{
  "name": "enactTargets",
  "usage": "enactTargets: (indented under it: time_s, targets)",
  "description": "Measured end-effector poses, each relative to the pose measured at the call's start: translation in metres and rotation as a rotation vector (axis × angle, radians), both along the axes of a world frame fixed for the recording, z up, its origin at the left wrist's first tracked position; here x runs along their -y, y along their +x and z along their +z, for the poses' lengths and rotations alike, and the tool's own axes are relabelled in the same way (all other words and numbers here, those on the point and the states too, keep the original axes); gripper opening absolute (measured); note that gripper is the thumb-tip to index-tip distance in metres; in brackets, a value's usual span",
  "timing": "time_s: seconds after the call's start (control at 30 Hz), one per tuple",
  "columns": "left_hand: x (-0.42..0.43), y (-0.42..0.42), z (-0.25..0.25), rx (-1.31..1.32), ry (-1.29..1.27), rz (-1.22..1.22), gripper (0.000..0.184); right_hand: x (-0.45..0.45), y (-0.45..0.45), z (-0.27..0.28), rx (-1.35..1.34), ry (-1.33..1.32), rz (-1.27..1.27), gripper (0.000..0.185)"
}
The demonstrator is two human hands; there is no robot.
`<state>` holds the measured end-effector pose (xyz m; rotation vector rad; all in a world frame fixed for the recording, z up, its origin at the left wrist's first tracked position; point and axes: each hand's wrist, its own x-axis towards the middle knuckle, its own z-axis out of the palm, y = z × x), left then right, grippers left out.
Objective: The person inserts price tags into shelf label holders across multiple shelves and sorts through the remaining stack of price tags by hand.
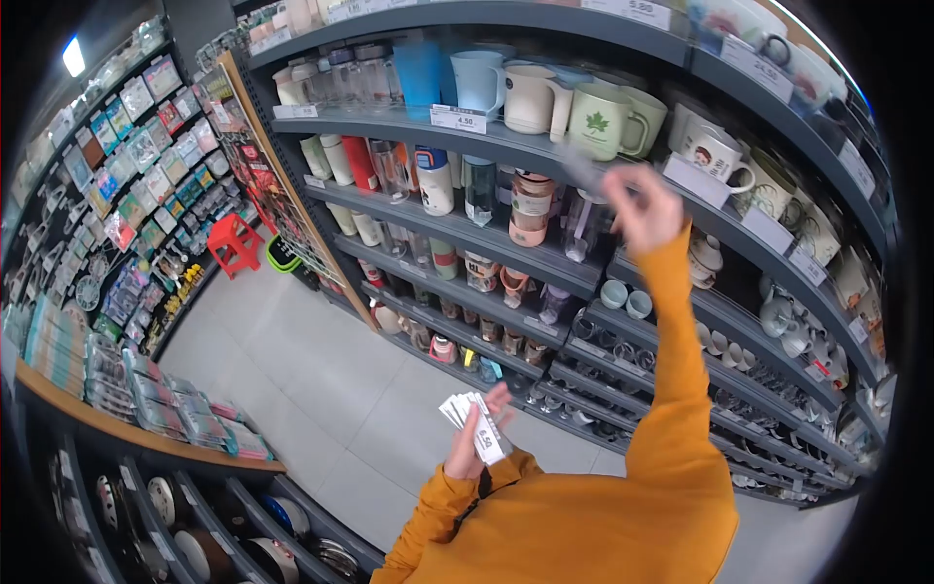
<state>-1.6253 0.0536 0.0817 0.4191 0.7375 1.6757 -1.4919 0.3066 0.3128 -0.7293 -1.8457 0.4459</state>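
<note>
My left hand [465, 450], low in front of my body, is closed around a fanned stack of white price labels [491, 443]; the front one reads 6.50. Raised to the upper shelf, my right hand [645, 206] has its fingers pinched on a blurred pale strip [584, 170], whose kind I cannot make out. The strip is by the shelf's front edge, just below a light green mug with a leaf print [596, 122]. To the right of that hand, a white mug with a cartoon figure [708, 156] stands behind a blank white label [696, 182].
Shelves of cups and bottles curve around ahead, with a 4.50 price label [458, 119] on one edge. A red stool [234, 247] and a green basket [284, 255] stand on the tiled floor [321, 389]. Racks of plates [202, 555] lie at lower left.
</note>
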Motion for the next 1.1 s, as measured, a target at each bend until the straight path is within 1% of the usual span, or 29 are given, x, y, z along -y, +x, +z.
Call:
enactTargets:
  time_s: [0.03, 0.1, 0.13, 0.17, 0.2, 0.23, 0.27, 0.33, 0.37, 0.4, 0.43, 0.47, 0.5, 0.53, 0.57, 0.6, 0.63, 0.67, 0.73, 0.8, 0.9, 0.93, 0.97, 1.0, 1.07, 1.1]
  targets:
    - [-0.009, -0.009, 0.005, -0.042, 0.037, 0.033, 0.042, 0.023, -0.011, -0.025, 0.015, -0.211, 0.174, 0.014]
    - [-0.024, -0.029, 0.012, -0.114, 0.088, 0.085, 0.047, 0.055, -0.038, -0.105, 0.095, -0.730, 0.500, 0.010]
    - [-0.030, -0.039, 0.015, -0.090, 0.063, 0.073, 0.047, 0.069, -0.048, -0.136, 0.213, -0.965, 0.594, 0.012]
    - [-0.035, -0.051, 0.018, -0.068, 0.035, 0.060, 0.047, 0.082, -0.062, -0.164, 0.234, -1.026, 0.585, 0.014]
    - [-0.039, -0.062, 0.019, -0.046, 0.004, 0.046, 0.048, 0.094, -0.078, -0.173, 0.208, -1.061, 0.663, 0.017]
    - [-0.046, -0.072, 0.011, -0.094, 0.052, 0.073, 0.049, 0.094, -0.085, -0.174, 0.309, -1.119, 0.681, 0.017]
    - [-0.050, -0.085, 0.006, -0.070, 0.035, 0.079, 0.048, 0.095, -0.090, -0.170, 0.409, -1.178, 0.693, 0.017]
    - [-0.056, -0.109, -0.001, -0.014, 0.003, 0.077, 0.048, 0.068, -0.108, -0.151, 0.261, -0.955, 0.694, 0.019]
    - [-0.060, -0.120, 0.000, 0.005, -0.041, 0.129, 0.047, 0.051, -0.118, -0.128, 0.244, -0.831, 0.618, 0.018]
    - [-0.061, -0.131, 0.000, 0.017, -0.046, 0.111, 0.048, 0.033, -0.130, -0.101, 0.230, -0.704, 0.543, 0.016]
    - [-0.064, -0.143, 0.001, 0.028, -0.046, 0.096, 0.049, 0.015, -0.141, -0.079, 0.227, -0.512, 0.426, 0.014]
    - [-0.067, -0.156, 0.002, 0.037, -0.046, 0.083, 0.050, -0.009, -0.156, -0.062, 0.227, -0.046, 0.243, 0.012]
    - [-0.070, -0.168, 0.003, 0.049, -0.038, 0.035, 0.050, -0.018, -0.173, -0.027, 0.153, 0.157, 0.157, 0.012]
    - [-0.074, -0.181, 0.002, 0.032, -0.044, 0.000, 0.050, -0.034, -0.189, -0.011, 0.095, 0.207, 0.073, 0.015]
    - [-0.077, -0.193, 0.000, 0.015, -0.054, -0.038, 0.049, -0.047, -0.203, 0.005, 0.179, 0.265, -0.128, 0.019]
    - [-0.079, -0.206, -0.001, -0.001, -0.064, -0.077, 0.049, -0.061, -0.217, 0.017, 0.248, 0.317, -0.236, 0.021]
    - [-0.081, -0.219, -0.002, 0.015, -0.056, -0.095, 0.048, -0.085, -0.225, 0.016, 0.335, 0.440, -0.367, 0.025]
    - [-0.082, -0.234, -0.003, 0.019, -0.044, -0.132, 0.048, -0.103, -0.231, 0.015, 0.415, 0.408, -0.450, 0.026]
    - [-0.087, -0.266, -0.005, 0.024, -0.007, -0.198, 0.048, -0.103, -0.238, 0.031, 0.537, 0.095, -0.442, 0.026]
    - [-0.093, -0.297, -0.006, 0.022, -0.031, -0.233, 0.047, -0.100, -0.239, 0.039, 0.515, -0.032, -0.356, 0.024]
    - [-0.099, -0.342, -0.008, -0.005, -0.035, -0.287, 0.047, -0.101, -0.238, 0.041, 0.334, 0.027, -0.262, 0.019]
    - [-0.102, -0.356, -0.008, -0.025, -0.044, -0.285, 0.046, -0.093, -0.242, 0.042, 0.213, -0.008, -0.271, 0.019]
    - [-0.106, -0.370, -0.007, -0.044, -0.051, -0.271, 0.045, -0.076, -0.254, 0.044, 0.102, 0.046, -0.279, 0.019]
    - [-0.112, -0.384, -0.008, -0.032, -0.049, -0.204, 0.044, -0.058, -0.272, 0.041, -0.009, 0.105, -0.274, 0.018]
    - [-0.121, -0.412, -0.014, -0.005, -0.055, -0.058, 0.043, -0.032, -0.317, 0.000, 0.009, -0.158, -0.073, 0.013]
    - [-0.124, -0.428, -0.015, -0.035, -0.067, -0.004, 0.043, -0.003, -0.357, -0.021, 0.050, -0.377, 0.001, 0.012]
